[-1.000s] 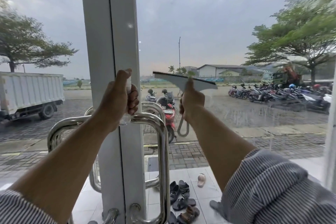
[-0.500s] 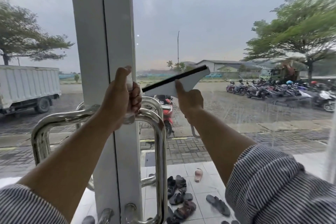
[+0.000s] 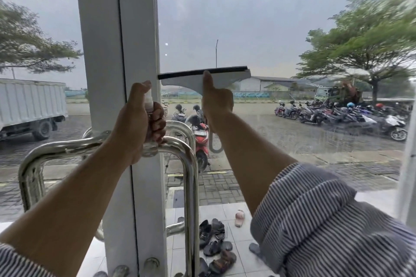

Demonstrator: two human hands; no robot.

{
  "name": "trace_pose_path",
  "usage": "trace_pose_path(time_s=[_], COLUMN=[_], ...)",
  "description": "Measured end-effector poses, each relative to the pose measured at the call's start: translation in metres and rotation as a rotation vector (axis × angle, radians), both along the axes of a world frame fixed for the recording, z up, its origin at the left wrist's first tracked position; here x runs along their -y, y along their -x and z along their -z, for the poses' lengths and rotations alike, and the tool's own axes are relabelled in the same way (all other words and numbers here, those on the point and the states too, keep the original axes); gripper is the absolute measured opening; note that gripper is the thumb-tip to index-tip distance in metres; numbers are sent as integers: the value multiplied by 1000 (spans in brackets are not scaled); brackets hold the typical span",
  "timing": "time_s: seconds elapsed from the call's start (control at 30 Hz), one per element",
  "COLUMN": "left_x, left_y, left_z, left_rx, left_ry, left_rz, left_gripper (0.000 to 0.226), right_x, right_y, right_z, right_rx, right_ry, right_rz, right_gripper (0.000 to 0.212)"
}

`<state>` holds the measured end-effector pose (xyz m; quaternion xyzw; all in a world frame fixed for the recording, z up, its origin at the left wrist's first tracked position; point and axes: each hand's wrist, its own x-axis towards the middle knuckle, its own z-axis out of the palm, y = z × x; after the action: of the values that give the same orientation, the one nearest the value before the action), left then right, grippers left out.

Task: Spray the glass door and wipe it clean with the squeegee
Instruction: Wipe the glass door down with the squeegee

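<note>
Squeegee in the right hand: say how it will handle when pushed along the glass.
Squeegee probably light: the right hand holds it alone. Its thin black edge likely flexes against the glass; the pale body looks stiff.

Right hand [image 3: 217, 105] grips the squeegee [image 3: 186, 82], index finger extended up the white head to the black blade. The blade lies nearly level against the glass door [image 3: 258, 29], its left end at the white door frame [image 3: 117, 29]. Left hand [image 3: 137, 126] holds a small clear spray bottle [image 3: 149, 99] upright before the frame, just above the chrome pull handle [image 3: 191, 175]. Wet streaks mark the pane at right. Sandals [image 3: 213, 238] lie on tiles outside.
</note>
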<state>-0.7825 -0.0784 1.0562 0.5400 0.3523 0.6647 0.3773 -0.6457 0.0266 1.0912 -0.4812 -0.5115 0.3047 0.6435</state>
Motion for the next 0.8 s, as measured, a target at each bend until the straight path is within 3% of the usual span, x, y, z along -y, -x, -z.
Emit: trace_pose_path(time_s=[0.1,0.2,0.43,0.67,0.8], left_x=[0,2,1,1,-1], left_y=[0,-4,-7,-4,-5], left_z=[0,-1,1,4,5], left_rx=[-9,-14,-52,-105,-95], left_ry=[6,21,-3,-30,-31], left_rz=[-1,4,-41,-57,-71], left_gripper=[57,57,55,55,56], right_x=[2,7,13,14,12], right_y=[-10,-35,-95,-69,-31], right_z=[11,28,47,25,13], right_rx=[100,379,913,785,916], right_ry=[-38,-87,-43,-226,-242], right_rz=[10,17,138,0,-51], right_gripper=[65,58,68,56,64])
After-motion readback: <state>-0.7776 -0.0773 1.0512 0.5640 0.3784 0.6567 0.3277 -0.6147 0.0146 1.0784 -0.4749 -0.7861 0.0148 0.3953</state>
